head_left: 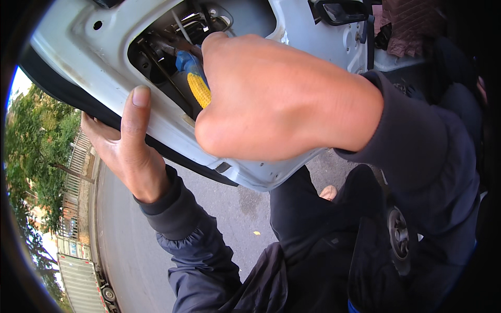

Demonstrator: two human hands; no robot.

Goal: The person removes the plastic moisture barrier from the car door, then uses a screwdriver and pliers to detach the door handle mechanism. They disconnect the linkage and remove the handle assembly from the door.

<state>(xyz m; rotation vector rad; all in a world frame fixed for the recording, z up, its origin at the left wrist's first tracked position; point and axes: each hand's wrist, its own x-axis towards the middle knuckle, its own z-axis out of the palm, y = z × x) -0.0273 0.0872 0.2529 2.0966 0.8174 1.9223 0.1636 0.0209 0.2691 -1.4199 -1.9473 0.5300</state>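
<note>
A white car door [78,52] with its inner trim off fills the upper part of the view. My left hand [133,148] holds its edge, thumb on the painted inner face and fingers behind the black outer rim. My right hand [276,99] is closed round a hand tool with a blue and yellow grip [197,86]. The tool's head points into the large door opening [156,78], among dark rods and metal parts. My fist hides much of the grip, so I cannot make out the exact kind of tool.
An inner door handle [342,11] sits at the upper right. Below lies grey asphalt [245,208] with a yellow leaf [256,233]. A wheel [399,235] is at the lower right. Past the door stand a fence [75,193], trees [36,141] and a truck [81,281].
</note>
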